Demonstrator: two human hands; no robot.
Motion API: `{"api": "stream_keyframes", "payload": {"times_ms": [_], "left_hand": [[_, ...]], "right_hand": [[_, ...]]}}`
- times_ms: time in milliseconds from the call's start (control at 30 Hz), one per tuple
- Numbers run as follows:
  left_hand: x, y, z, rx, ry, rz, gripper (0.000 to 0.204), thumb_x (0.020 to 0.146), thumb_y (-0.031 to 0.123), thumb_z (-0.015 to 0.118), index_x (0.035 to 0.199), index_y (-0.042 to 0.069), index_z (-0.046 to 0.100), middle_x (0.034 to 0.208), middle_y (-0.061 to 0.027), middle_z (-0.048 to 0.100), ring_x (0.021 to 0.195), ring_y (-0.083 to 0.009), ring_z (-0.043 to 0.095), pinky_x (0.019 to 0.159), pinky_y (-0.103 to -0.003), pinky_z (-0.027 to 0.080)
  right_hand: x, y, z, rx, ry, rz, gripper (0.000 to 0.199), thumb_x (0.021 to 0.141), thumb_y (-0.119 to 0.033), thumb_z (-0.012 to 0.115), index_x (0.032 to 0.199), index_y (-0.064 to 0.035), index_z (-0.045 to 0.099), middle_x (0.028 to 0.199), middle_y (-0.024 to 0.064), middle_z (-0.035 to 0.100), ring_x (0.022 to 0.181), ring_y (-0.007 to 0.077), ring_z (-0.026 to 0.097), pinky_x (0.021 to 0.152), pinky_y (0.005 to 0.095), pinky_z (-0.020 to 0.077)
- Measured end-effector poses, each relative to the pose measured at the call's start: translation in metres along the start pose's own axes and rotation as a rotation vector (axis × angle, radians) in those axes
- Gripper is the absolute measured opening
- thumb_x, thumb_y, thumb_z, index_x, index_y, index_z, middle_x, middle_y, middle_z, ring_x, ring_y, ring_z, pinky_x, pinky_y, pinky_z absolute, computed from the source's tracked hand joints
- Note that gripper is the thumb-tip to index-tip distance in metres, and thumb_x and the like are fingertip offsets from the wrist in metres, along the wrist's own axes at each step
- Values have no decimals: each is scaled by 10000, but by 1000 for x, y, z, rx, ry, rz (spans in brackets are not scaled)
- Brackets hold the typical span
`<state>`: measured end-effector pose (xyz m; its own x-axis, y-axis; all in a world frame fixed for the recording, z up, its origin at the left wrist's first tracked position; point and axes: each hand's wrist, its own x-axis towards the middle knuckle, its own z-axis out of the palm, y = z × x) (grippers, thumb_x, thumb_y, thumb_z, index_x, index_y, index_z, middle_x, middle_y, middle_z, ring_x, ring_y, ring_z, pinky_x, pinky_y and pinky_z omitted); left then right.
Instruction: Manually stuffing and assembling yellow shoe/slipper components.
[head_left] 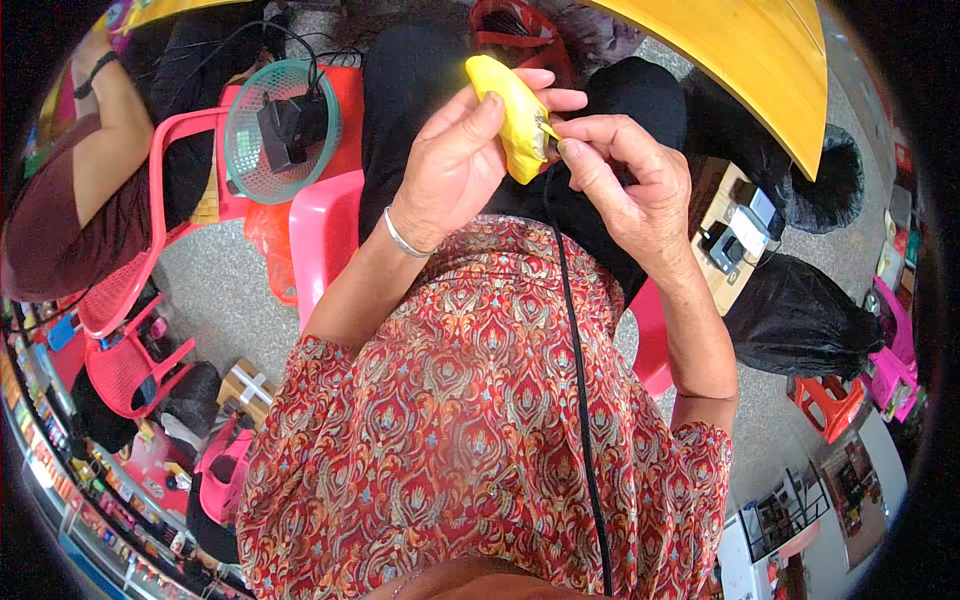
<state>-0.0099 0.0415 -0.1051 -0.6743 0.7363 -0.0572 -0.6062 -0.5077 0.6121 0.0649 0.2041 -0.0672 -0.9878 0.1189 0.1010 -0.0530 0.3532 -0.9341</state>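
Observation:
My left hand (460, 160) is wrapped around a yellow oblong piece (510, 115), held up over my lap. My right hand (625, 180) pinches a small dark metal part at the lower end of that yellow piece, thumb and forefinger closed on it. A thin black cord (578, 370) hangs from that spot down across my red patterned dress. A silver bangle circles my left wrist.
A pink plastic stool (320, 235) stands to my left, with a green mesh basket (262, 150) holding a black adapter on a pink chair. Another person's arm (105, 140) is at far left. A yellow table edge (760, 60) curves at upper right, above black bags (800, 320) and a small wooden board.

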Motion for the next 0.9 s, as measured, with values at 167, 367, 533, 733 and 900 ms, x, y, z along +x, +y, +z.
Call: {"api": "stream_keyframes", "payload": {"times_ms": [167,367,533,733,900], "left_hand": [[1,0,3,130,-29,53,502,974,295,471,1348,-24,372,1362,-260,437,1271,-305,445,1097,-416,304],[1,-2,6,228,-20,73,520,953,287,525,1343,-24,381,1364,-256,442,1287,-292,431,1102,-406,298],[-1,-5,8,231,14,36,527,942,283,554,1336,-27,391,1353,-241,459,1273,-279,448,1091,-396,321],[-1,-11,8,203,104,31,476,936,229,573,1309,-28,424,1315,-213,498,1235,-259,480,1082,-387,337],[-2,-6,8,220,159,-17,446,933,188,573,1300,-25,437,1293,-195,516,1208,-249,501,1059,-373,367]], "right_hand": [[-1,2,5,-66,10,-43,104,827,-63,660,931,-50,652,772,73,671,630,129,651,564,248,494],[-3,7,16,-77,124,-150,110,823,-46,652,932,-56,649,768,84,652,629,151,649,565,260,492],[-4,6,17,-37,116,-74,106,829,-47,646,934,-55,652,749,79,651,632,153,649,573,258,494],[2,16,16,-7,104,-33,104,844,-53,639,947,-45,652,740,76,655,649,115,643,585,244,494],[7,15,10,32,10,31,119,857,-53,628,973,-37,650,760,64,663,664,102,642,596,237,499]]}}
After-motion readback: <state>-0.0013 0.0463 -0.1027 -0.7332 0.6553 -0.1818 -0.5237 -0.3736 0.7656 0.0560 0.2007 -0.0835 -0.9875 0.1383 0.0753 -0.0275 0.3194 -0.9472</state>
